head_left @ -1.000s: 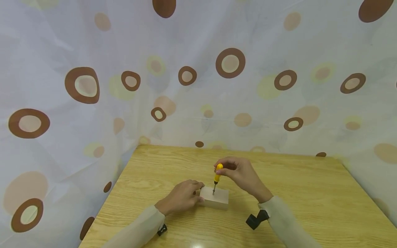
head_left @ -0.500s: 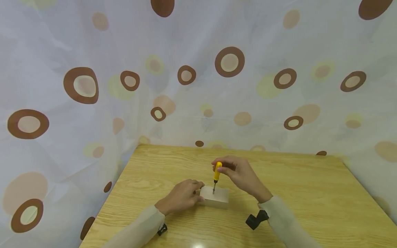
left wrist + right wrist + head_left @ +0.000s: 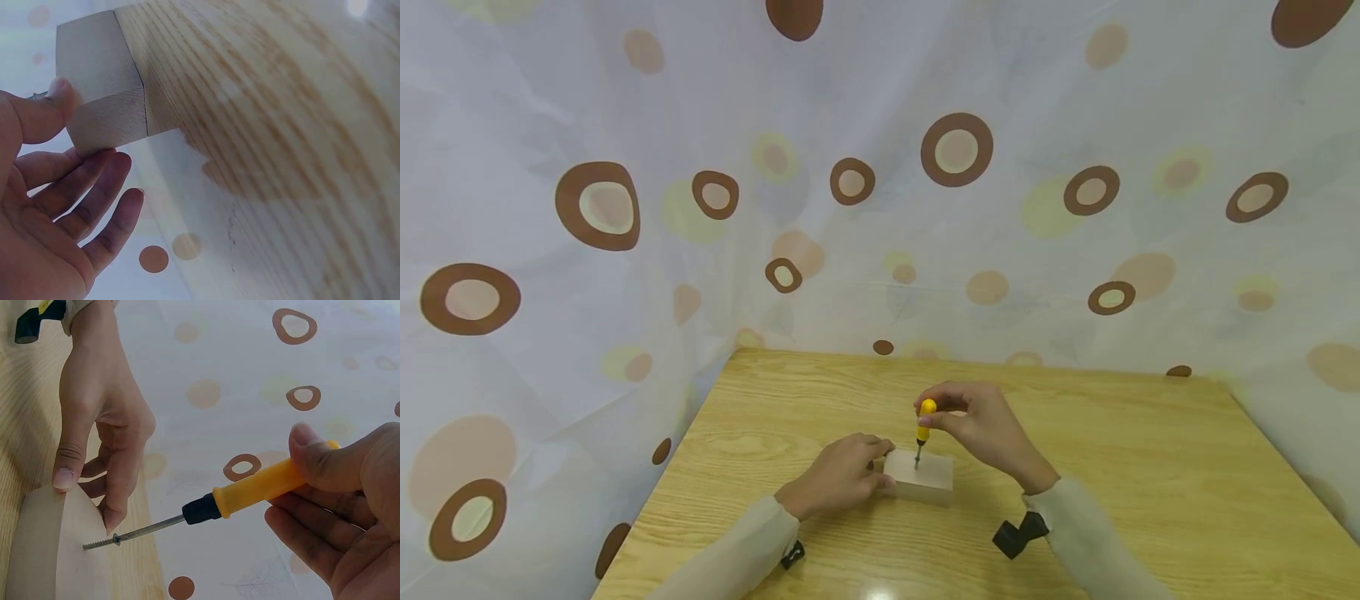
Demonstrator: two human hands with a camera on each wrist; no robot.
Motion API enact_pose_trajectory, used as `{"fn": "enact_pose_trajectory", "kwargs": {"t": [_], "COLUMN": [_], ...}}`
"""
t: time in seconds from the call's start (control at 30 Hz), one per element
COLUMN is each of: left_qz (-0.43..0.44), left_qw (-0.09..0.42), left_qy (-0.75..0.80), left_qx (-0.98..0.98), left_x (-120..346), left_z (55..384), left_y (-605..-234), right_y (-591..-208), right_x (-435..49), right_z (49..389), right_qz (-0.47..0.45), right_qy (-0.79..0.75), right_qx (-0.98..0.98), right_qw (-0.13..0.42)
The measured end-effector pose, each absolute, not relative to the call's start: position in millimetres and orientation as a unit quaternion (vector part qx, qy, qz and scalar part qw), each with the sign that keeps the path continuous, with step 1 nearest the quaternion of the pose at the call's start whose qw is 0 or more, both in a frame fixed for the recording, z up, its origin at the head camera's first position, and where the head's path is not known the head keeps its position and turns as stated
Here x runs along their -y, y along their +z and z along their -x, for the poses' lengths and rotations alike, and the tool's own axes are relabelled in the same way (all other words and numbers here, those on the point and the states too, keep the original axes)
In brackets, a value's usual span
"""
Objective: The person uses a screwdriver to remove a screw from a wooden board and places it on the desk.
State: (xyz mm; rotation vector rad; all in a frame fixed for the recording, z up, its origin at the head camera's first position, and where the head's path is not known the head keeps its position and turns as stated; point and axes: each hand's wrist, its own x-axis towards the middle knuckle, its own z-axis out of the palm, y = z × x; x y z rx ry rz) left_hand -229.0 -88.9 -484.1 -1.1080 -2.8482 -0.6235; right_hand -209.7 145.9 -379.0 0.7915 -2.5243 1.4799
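Note:
A pale wooden block [image 3: 928, 477] lies on the wood-grain table. My left hand [image 3: 838, 477] grips its left end, the thumb on the near side and fingers round the far side; the left wrist view shows the thumb on one face of the block [image 3: 100, 56]. In my right hand [image 3: 981, 421], a yellow-handled screwdriver [image 3: 262, 487] is pinched between thumb and fingers, leaning slightly off upright. Its metal tip meets the head of a screw [image 3: 100, 543], whose point is in the block's top face. Much of the screw's thread shows above the wood.
The wood-grain table [image 3: 1112, 467] reaches back to a white curtain [image 3: 880, 233] with brown and yellow spots, which hangs behind and along the left side. A black wrist mount [image 3: 1021, 534] sits under the right wrist, another [image 3: 792, 555] at the left.
The screwdriver and right hand rise a little, then come back down slightly, with the fingers shifting on the handle. The left hand and block stay in place.

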Motion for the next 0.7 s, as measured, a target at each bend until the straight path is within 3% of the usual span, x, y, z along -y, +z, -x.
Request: {"fn": "enact_pose_trajectory", "kwargs": {"t": [0.17,0.4,0.7], "left_qz": [0.355,0.350,0.348], "left_qw": [0.011,0.010,0.005], "left_qy": [-0.202,-0.197,-0.193], "left_qx": [0.913,0.916,0.917], "left_x": [88.4,87.5,87.2], "left_z": [229.9,230.1,230.5], "left_y": [-484.6,-481.8,-482.9], "right_y": [-381.2,-391.6,-392.3], "right_x": [-150.6,-151.6,-157.9], "right_z": [214.3,217.3,219.4], "right_qz": [-0.300,-0.243,-0.260], "right_qy": [0.467,0.499,0.516], "right_qx": [0.830,0.828,0.815], "right_qw": [0.049,0.082,0.045]}}
